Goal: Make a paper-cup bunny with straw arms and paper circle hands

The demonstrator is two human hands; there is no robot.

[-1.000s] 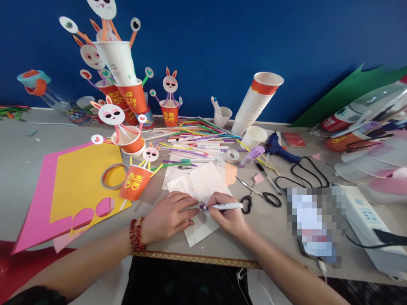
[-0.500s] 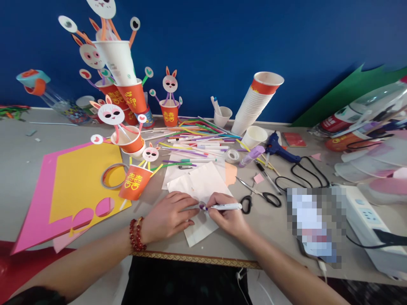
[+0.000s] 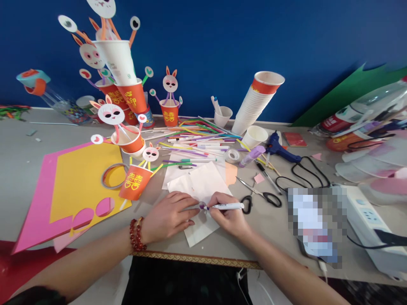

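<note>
My right hand (image 3: 229, 217) is closed around a white marker (image 3: 226, 206), held nearly level. Its purple tip meets a small round paper piece (image 3: 202, 205) with a dark purple mark on it. From the other side my left hand (image 3: 173, 215) lies flat, fingers stretched out, with the fingertips at the edge of that piece. Both hands rest over a white paper sheet (image 3: 203, 232) near the table's front edge. Part of the small piece is covered by my fingers, so its full outline is hidden.
Right of my right hand lie black-handled scissors (image 3: 260, 193), a blue glue gun (image 3: 280, 148) and a power strip (image 3: 369, 216). Left stand a red cup with a rabbit figure (image 3: 136, 183) and a tape roll (image 3: 113, 176) on yellow paper (image 3: 73, 178). Behind are several markers and a cup stack (image 3: 254, 106).
The back end of the marker has shifted slightly to the right while its tip stays on the small round piece. My left hand holds its place.
</note>
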